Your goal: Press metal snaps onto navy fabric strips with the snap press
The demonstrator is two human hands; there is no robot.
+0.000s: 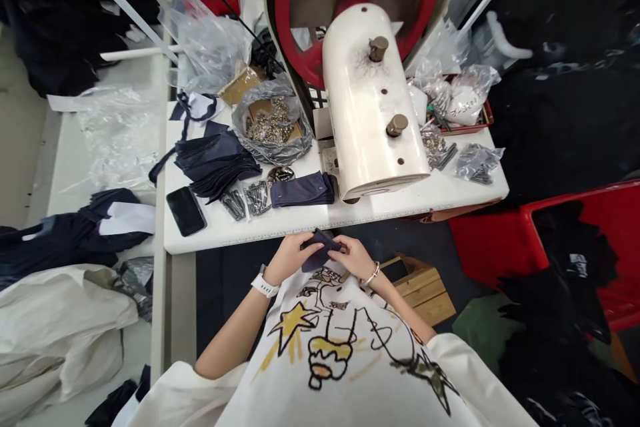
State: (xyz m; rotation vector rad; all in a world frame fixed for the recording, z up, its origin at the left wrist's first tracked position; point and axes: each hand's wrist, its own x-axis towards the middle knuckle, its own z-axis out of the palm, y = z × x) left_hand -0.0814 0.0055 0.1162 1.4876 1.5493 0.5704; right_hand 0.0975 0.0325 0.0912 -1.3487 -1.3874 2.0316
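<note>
Both hands are pinching a small cloth (320, 247): left hand (290, 257) at nine o'clock, right hand (354, 257) at three. It is looking dark navy and folded, sitting just below the counter (350, 213) edge.

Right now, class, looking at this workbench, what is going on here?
A person in a printed white T-shirt holds a small dark fabric piece between the left hand and the right hand, just in front of the near edge of the white table. On the table are a cream machine, a folded stack of navy pieces, a bag-lined box of metal fittings and a black phone.
</note>
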